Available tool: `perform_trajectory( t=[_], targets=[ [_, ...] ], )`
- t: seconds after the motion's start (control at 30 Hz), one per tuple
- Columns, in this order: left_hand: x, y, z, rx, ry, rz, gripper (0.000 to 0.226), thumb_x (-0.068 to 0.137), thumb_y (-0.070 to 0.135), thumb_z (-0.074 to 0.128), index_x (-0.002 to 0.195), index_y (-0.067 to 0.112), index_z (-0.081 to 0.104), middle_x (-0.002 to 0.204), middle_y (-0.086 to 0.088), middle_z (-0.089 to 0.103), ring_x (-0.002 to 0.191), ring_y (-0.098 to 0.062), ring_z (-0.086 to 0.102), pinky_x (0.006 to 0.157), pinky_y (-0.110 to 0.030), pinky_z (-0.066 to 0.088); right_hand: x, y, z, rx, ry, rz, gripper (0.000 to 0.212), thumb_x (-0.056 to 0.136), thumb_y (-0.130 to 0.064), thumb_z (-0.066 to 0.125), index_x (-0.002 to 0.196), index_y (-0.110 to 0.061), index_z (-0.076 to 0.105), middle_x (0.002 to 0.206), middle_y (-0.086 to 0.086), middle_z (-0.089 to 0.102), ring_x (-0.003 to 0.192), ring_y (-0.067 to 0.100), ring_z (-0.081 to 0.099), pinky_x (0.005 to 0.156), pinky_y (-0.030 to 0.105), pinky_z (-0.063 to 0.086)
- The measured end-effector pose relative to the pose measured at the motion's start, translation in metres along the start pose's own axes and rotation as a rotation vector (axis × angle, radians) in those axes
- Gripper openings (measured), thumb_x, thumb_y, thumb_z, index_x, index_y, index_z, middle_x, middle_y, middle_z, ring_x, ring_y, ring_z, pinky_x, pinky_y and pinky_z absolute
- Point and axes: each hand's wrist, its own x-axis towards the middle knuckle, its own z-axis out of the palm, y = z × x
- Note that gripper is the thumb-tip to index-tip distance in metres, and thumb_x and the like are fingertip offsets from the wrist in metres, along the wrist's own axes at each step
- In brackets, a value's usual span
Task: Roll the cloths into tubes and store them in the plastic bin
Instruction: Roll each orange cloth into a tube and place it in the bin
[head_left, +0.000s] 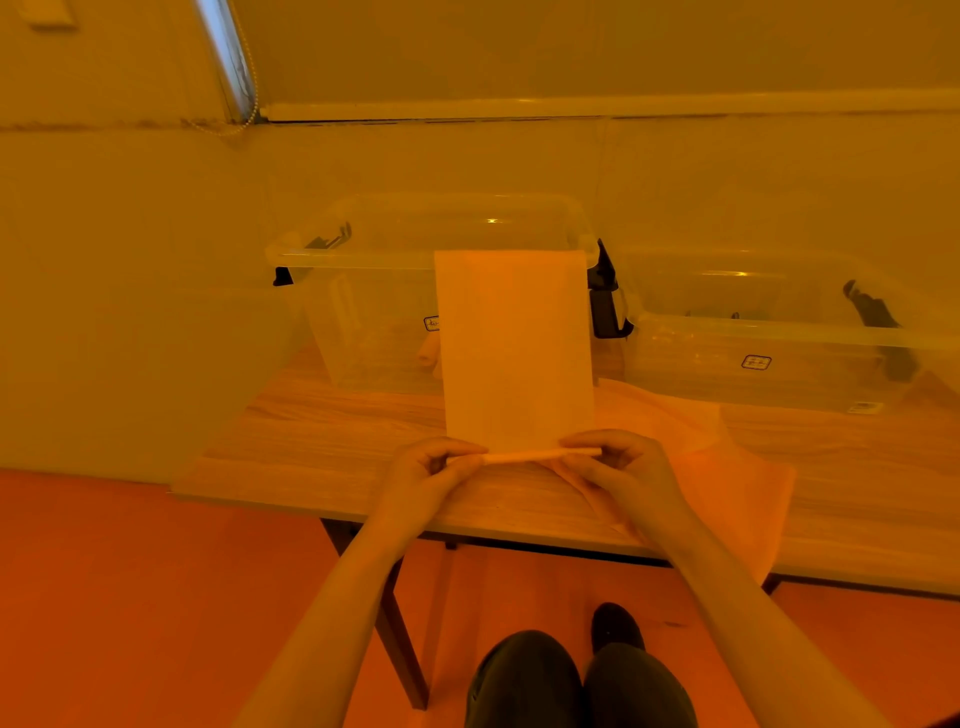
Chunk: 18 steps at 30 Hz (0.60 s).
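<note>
Cloth (514, 348) edge between both hands; labels unreadable

The cloth (514, 353) hides part of the left bin (363, 312); the right bin (779, 358) runs off-frame

Both bare forearms reaching forward, left hand (434, 470) and right hand (621, 465) level and near each other, fingers curled, thumbs and fingertips pinched in a closed grip, knees visible below

Dim, heavy orange cast throughout; soft focus, wide-angle bending at edges.
</note>
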Motion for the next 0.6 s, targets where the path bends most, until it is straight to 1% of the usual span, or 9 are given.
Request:
perform_trajectory(
  t=[0.07, 0.17, 0.2, 0.23, 0.33, 0.4, 0.47, 0.53, 0.6],
  targets=[
    [0.0, -0.0004, -0.0001, 0.005, -0.003, -0.005, 0.012, 0.085, 0.02, 0.067, 0.084, 0.03, 0.074, 0.077, 0.008, 0.068, 0.07, -0.003, 0.06, 0.065, -0.018, 0.048, -0.0001, -0.0004, -0.0006, -0.008, 0.005, -0.003, 0.014, 0.074, -0.011, 0.076, 0.083, -0.021, 0.075, 0.092, 0.004, 0.072, 0.087, 0.016, 0.068, 0.073, 0.029, 0.057],
    [-0.0005, -0.0014, -0.0013, -0.024, -0.021, -0.018, 0.015, 0.083, 0.02, 0.069, 0.087, 0.034, 0.074, 0.092, 0.007, 0.07, 0.086, -0.005, 0.063, 0.071, -0.021, 0.049, 0.0004, -0.0015, 0.0005, -0.01, 0.004, -0.013, 0.011, 0.078, -0.008, 0.073, 0.083, -0.017, 0.074, 0.087, 0.001, 0.072, 0.08, 0.01, 0.068, 0.067, 0.021, 0.055],
    [-0.0009, -0.0012, -0.0015, -0.04, -0.027, -0.017, 0.016, 0.082, 0.019, 0.07, 0.088, 0.032, 0.074, 0.095, 0.006, 0.07, 0.089, -0.006, 0.063, 0.071, -0.021, 0.05, 0.0008, -0.0015, 0.001, -0.01, 0.006, -0.016, 0.01, 0.078, -0.007, 0.072, 0.084, -0.016, 0.074, 0.086, 0.001, 0.072, 0.079, 0.009, 0.067, 0.066, 0.02, 0.054],
    [-0.0012, -0.0011, -0.0014, -0.047, -0.027, -0.014, 0.015, 0.083, 0.017, 0.069, 0.089, 0.03, 0.074, 0.094, 0.006, 0.07, 0.088, -0.005, 0.064, 0.071, -0.02, 0.049, 0.0012, -0.0009, 0.0014, -0.012, 0.011, -0.018, 0.01, 0.079, -0.006, 0.072, 0.084, -0.015, 0.074, 0.087, 0.001, 0.072, 0.08, 0.009, 0.067, 0.066, 0.019, 0.054],
    [-0.0013, 0.0006, -0.0004, -0.028, -0.005, -0.001, 0.013, 0.085, 0.015, 0.067, 0.087, 0.026, 0.074, 0.082, 0.009, 0.068, 0.076, 0.001, 0.061, 0.065, -0.014, 0.047, 0.0018, 0.0007, 0.0006, 0.0, 0.017, -0.015, 0.01, 0.079, -0.005, 0.071, 0.086, -0.012, 0.074, 0.09, 0.005, 0.072, 0.084, 0.012, 0.068, 0.072, 0.023, 0.055],
    [-0.0004, -0.0004, -0.0001, -0.007, 0.0, 0.0, 0.012, 0.085, 0.018, 0.067, 0.086, 0.027, 0.074, 0.076, 0.009, 0.067, 0.071, -0.001, 0.06, 0.064, -0.016, 0.047, 0.0018, 0.0018, -0.0011, 0.002, 0.005, -0.014, 0.013, 0.077, -0.007, 0.073, 0.088, -0.014, 0.075, 0.095, 0.006, 0.072, 0.091, 0.016, 0.068, 0.078, 0.029, 0.056],
    [0.0003, -0.0011, 0.0, -0.001, -0.001, -0.007, 0.012, 0.085, 0.02, 0.067, 0.085, 0.029, 0.074, 0.073, 0.008, 0.067, 0.069, -0.004, 0.06, 0.064, -0.018, 0.047, 0.0015, 0.0019, -0.0023, -0.013, 0.002, -0.014, 0.015, 0.076, -0.008, 0.074, 0.086, -0.018, 0.075, 0.097, 0.004, 0.072, 0.093, 0.016, 0.067, 0.079, 0.03, 0.056],
    [0.0005, -0.0013, -0.0001, -0.008, -0.003, -0.014, 0.013, 0.085, 0.019, 0.067, 0.085, 0.03, 0.074, 0.078, 0.008, 0.068, 0.072, -0.004, 0.061, 0.065, -0.017, 0.048, 0.0011, 0.0006, -0.0016, -0.021, 0.006, -0.02, 0.013, 0.075, -0.008, 0.075, 0.083, -0.019, 0.075, 0.092, 0.002, 0.072, 0.088, 0.014, 0.067, 0.074, 0.025, 0.056],
    [-0.0001, -0.0015, -0.0004, -0.019, -0.017, -0.014, 0.014, 0.084, 0.019, 0.068, 0.088, 0.032, 0.074, 0.09, 0.008, 0.07, 0.083, -0.004, 0.064, 0.07, -0.018, 0.049, 0.0013, 0.0, -0.0004, -0.02, 0.015, -0.026, 0.012, 0.077, -0.007, 0.074, 0.081, -0.018, 0.074, 0.087, 0.001, 0.072, 0.083, 0.011, 0.067, 0.069, 0.02, 0.054]
  ],
)
